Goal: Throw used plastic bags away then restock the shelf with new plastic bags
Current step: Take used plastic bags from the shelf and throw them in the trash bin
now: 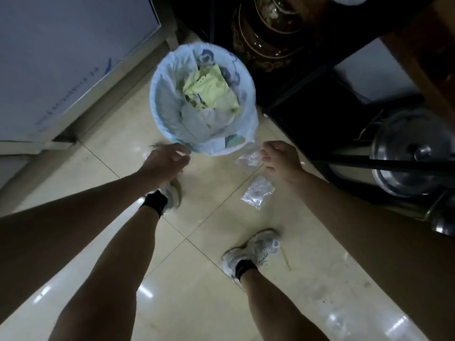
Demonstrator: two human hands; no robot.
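A round waste bin (157,102) lined with a white bag stands on the tiled floor, holding yellow and white crumpled waste. My right hand (280,159) hangs just right of the bin's near rim, pinching a small clear plastic bag (248,158) that dangles from its fingers. A second clear plastic bag (257,193) lies flat on the floor below that hand. My left hand (167,161) hovers at the bin's near left rim, fingers loosely curled, and whether it holds anything is unclear.
A dark shelf frame (307,77) stands to the right with a brown ceramic jar (266,33) and a steel pot with lid (413,153). A white cabinet (61,65) is on the left. My two feet in white shoes stand on the tiles.
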